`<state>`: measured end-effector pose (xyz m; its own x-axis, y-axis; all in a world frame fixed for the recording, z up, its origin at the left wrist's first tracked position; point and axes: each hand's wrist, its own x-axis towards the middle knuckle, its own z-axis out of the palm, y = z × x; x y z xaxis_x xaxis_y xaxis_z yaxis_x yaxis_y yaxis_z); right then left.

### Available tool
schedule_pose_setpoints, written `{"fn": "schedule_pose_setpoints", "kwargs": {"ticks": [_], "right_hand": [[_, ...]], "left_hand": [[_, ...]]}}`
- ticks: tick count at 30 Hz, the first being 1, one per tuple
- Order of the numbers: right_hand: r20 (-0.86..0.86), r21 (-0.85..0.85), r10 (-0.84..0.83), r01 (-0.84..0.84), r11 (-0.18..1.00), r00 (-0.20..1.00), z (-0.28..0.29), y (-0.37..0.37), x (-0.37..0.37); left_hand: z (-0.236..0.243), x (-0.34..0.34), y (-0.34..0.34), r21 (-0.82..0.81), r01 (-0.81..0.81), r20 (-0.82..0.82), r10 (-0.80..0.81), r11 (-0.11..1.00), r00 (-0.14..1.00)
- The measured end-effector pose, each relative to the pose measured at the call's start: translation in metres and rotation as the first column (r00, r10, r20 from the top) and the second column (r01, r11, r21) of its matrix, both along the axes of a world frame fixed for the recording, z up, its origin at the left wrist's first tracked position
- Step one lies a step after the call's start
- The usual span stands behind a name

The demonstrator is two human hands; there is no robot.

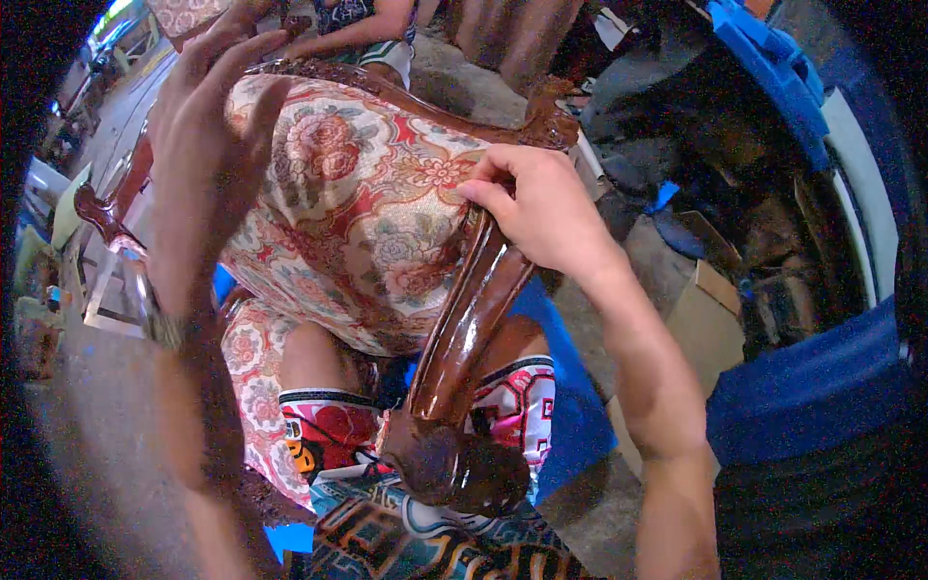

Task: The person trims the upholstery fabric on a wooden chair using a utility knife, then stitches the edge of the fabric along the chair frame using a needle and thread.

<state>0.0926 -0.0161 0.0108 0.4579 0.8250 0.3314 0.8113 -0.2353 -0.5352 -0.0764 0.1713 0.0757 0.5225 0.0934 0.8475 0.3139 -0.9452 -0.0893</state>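
A chair with a glossy dark brown carved wooden frame (pixel 469 300) lies against my lap, its padded panel covered in floral upholstery fabric (pixel 387 193) in cream, red and grey. My right hand (pixel 546 203) is at the panel's right edge, where the fabric meets the wood. Its thumb and forefinger are pressed together there; what they pinch is too small to make out. Over the panel's left side my left hand (pixel 213 126) is raised, blurred by motion. Its thumb stands apart from its fingers, and nothing shows between them.
A person (pixel 358 29) sits beyond the chair's far rail. At the left is another carved wooden piece (pixel 111 217). Cardboard (pixel 686 329) and a blue sheet (pixel 812 387) lie to the right, below a blue strip of material (pixel 773 72). Blue material (pixel 570 387) also lies beneath my legs.
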Motion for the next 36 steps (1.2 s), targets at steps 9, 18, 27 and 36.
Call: {"fn": "schedule_pose_setpoints", "kwargs": {"ticks": [9,18,27,36], "right_hand": [[-0.098,-0.036,-0.123,0.12,0.992,0.988,0.001,-0.025,-0.011],[-0.191,-0.038,-0.106,0.101,0.994,0.976,-0.004,-0.031,-0.008],[-0.219,0.51,-0.04,0.149,0.847,0.975,-0.003,-0.051,-0.035],[-0.102,0.582,0.647,-0.482,0.655,0.755,-0.002,-0.066,-0.109]], "left_hand": [[-0.124,-0.012,-0.091,-0.223,0.29,-0.089,-0.316,0.931,0.945],[-0.12,0.008,-0.102,-0.317,0.337,-0.128,-0.392,0.887,0.911],[-0.107,-0.053,-0.136,-0.506,0.798,0.834,-0.42,-0.327,0.358],[-0.089,-0.064,-0.167,-0.63,0.771,0.719,-0.302,0.097,0.626]]}}
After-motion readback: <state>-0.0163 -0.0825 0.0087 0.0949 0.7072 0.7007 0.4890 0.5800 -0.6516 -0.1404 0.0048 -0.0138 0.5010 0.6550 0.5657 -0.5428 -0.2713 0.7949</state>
